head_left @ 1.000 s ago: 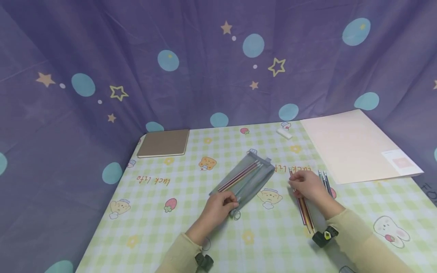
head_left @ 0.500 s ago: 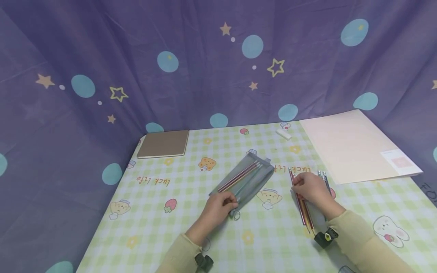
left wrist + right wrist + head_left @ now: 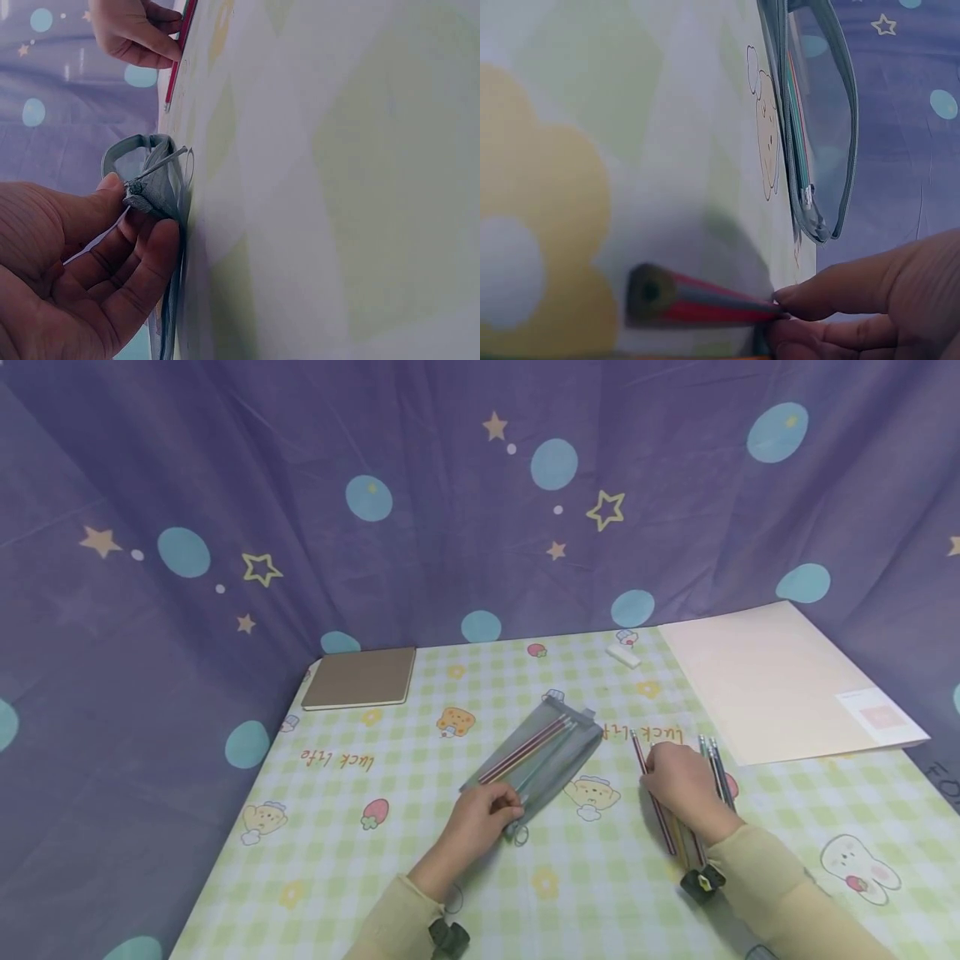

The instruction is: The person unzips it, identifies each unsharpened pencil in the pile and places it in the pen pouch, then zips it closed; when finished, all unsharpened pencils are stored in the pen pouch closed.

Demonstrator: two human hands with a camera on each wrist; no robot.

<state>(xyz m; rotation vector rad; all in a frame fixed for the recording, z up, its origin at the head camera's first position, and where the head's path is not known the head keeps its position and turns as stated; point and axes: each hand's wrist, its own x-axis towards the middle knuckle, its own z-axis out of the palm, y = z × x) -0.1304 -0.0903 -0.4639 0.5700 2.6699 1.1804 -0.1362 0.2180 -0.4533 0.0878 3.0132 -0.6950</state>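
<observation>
A grey mesh pencil case (image 3: 577, 768) with several striped pencils inside lies in the middle of the table. Its near end is held by my left hand (image 3: 480, 818), whose thumb and fingers also pinch it in the left wrist view (image 3: 139, 187). To the right, my right hand (image 3: 682, 785) is low over several loose pencils and covers their middles. One red striped pencil (image 3: 661, 821) lies to the left of that hand. In the right wrist view my thumb and fingers pinch a red-and-grey pencil (image 3: 712, 301). Dark pencils (image 3: 722, 777) stick out beyond the hand's right side.
A brown notebook (image 3: 360, 678) lies at the back left. A white eraser (image 3: 623, 655) is near the back edge. The large pale pink sheet (image 3: 780, 685) covers the back right corner. A purple curtain (image 3: 450, 560) hangs behind the table.
My right hand has shifted slightly toward me, and the loose pencils' near ends have spread, leaving the red one farther from the others. My left hand and the pencil case have stayed put.
</observation>
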